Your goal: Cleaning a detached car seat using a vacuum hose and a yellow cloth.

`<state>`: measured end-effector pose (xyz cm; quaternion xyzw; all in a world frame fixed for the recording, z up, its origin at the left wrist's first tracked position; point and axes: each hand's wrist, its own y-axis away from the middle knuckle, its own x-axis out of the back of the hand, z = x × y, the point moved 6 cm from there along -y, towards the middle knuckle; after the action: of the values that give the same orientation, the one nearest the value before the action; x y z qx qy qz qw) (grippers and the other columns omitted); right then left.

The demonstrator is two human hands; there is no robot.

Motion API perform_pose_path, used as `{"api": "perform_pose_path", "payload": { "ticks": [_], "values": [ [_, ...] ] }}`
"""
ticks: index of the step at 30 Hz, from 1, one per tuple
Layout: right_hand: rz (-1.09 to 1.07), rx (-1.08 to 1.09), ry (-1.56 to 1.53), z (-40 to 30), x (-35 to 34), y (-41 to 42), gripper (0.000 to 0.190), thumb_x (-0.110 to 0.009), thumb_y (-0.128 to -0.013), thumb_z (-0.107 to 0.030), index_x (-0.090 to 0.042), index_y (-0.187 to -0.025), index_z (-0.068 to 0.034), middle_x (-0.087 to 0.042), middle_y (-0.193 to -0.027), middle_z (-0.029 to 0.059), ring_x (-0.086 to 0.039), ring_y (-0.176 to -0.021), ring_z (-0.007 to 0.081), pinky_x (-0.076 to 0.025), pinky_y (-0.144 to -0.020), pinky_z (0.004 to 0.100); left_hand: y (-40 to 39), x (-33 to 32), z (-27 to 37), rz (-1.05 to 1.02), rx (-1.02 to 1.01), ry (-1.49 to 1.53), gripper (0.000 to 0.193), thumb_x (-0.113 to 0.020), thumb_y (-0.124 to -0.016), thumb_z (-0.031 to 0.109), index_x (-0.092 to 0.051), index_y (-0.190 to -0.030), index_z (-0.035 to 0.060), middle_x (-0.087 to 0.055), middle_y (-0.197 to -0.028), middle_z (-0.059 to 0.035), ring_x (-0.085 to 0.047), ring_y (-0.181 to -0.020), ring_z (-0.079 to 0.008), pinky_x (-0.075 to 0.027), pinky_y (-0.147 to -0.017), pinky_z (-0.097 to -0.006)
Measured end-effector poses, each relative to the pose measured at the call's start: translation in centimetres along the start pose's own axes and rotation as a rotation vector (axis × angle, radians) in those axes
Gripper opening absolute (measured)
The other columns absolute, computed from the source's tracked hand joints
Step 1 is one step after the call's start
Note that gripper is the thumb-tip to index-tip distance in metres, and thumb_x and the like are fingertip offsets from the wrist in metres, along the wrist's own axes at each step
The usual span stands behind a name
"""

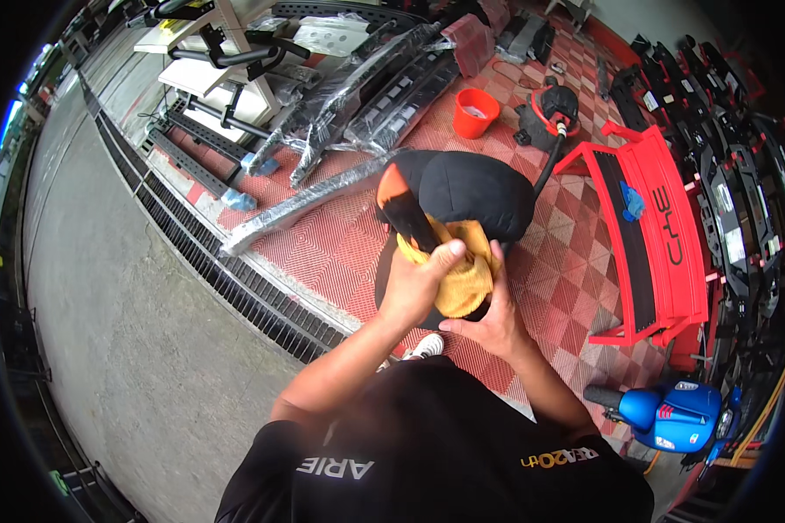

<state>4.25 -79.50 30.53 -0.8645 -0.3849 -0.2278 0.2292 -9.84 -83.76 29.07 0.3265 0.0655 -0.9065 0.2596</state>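
A yellow cloth point(464, 281) is bunched between my two hands, wrapped around part of a black tool with an orange end point(400, 199). My left hand point(413, 281) grips the cloth and tool from the left, thumb laid across the top. On the other side, my right hand point(497, 317) holds the cloth's lower right edge, fingers curved around it. The cloth hides the middle of the tool, so its exact kind is unclear. Just beyond and beneath them stands a dark fabric vehicle seat point(477, 189).
A red bucket point(476, 114) and a vacuum cleaner point(549, 108) with a black hose stand behind the seat. To the right is a red bench point(667, 222) with a blue cloth point(632, 201), then a blue scooter point(674, 416). Plastic-wrapped bars point(314, 196) and a drain grate point(222, 274) lie left.
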Motion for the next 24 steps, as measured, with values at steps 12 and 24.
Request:
{"api": "perform_pose_path", "payload": {
  "ticks": [12, 24],
  "values": [
    [-0.285, -0.299, 0.203, -0.2, 1.6, -6.2, 0.086, -0.078, -0.074, -0.033, -0.034, -0.141, -0.002, -0.067, -0.094, 0.0293, -0.068, -0.089, 0.0425, -0.056, -0.078, 0.0486, 2.9, -4.6, 6.0, -0.499, -0.749, -2.093, 0.049, -0.058, -0.084, 0.02, -0.054, -0.133, 0.0135, -0.052, -0.138, -0.0207, -0.047, -0.131, -0.0438, -0.026, -0.107, -0.0704],
    [-0.42, -0.227, 0.313, 0.6, 7.2, -9.0, 0.06, -0.088, -0.058, -0.024, -0.065, -0.109, -0.001, -0.069, -0.101, 0.0154, -0.069, -0.097, 0.03, -0.053, -0.086, 0.0367, -12.5, 8.4, 15.3, 0.093, -1.234, -1.191, 0.052, -0.082, -0.071, 0.019, -0.056, -0.113, 0.0043, -0.059, -0.116, -0.0191, -0.058, -0.111, -0.0427, -0.035, -0.106, -0.0586]
  ]
}}
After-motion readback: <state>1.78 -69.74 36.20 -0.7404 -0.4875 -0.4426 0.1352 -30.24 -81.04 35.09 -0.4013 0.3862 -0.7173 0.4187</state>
